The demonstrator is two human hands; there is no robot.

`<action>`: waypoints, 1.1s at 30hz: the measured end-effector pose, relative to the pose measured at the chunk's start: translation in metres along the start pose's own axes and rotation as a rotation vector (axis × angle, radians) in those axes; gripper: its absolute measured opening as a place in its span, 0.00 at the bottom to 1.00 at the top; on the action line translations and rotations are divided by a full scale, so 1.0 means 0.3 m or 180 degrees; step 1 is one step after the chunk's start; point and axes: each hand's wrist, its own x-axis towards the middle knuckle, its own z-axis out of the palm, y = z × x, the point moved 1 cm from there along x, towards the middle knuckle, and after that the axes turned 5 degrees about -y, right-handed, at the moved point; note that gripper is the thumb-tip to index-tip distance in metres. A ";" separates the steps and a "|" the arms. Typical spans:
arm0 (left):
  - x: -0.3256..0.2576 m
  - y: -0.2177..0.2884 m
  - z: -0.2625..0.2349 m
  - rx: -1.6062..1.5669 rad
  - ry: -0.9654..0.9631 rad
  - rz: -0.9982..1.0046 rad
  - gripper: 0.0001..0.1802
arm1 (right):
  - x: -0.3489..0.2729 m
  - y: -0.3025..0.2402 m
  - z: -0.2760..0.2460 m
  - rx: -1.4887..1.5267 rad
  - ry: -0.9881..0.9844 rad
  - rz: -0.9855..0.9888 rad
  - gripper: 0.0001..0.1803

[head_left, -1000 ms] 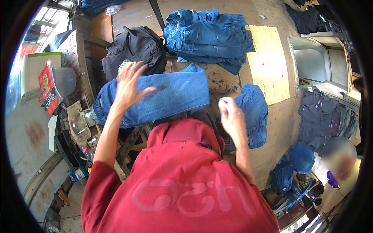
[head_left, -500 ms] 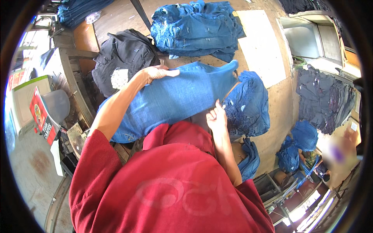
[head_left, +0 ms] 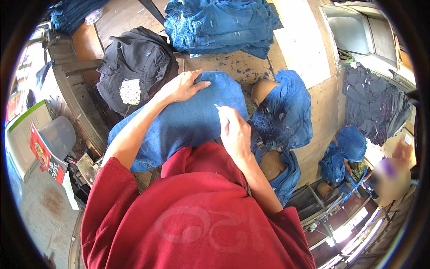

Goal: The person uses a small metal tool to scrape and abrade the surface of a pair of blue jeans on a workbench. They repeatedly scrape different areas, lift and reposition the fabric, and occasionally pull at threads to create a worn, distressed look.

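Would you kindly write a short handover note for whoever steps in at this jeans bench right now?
Left hand: palm flat on the far end of the blue jeans leg, pressing it down.
Right hand: on the leg's right edge, pinching something small and pale; what it is cannot be told.
The leg lies stretched across the bench in front. Black garment at left, folded blue jeans stack beyond.
How far the work has got cannot be told.

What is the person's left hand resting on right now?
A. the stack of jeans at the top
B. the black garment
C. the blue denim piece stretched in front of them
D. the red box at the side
C: the left hand lies flat, fingers spread, on the blue denim piece, apart from the black garment beside it.
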 end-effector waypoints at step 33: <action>0.040 -0.100 0.035 -0.0333 0.0282 0.0220 0.22 | 0.056 0.017 0.080 -0.1349 0.0217 -0.0662 0.14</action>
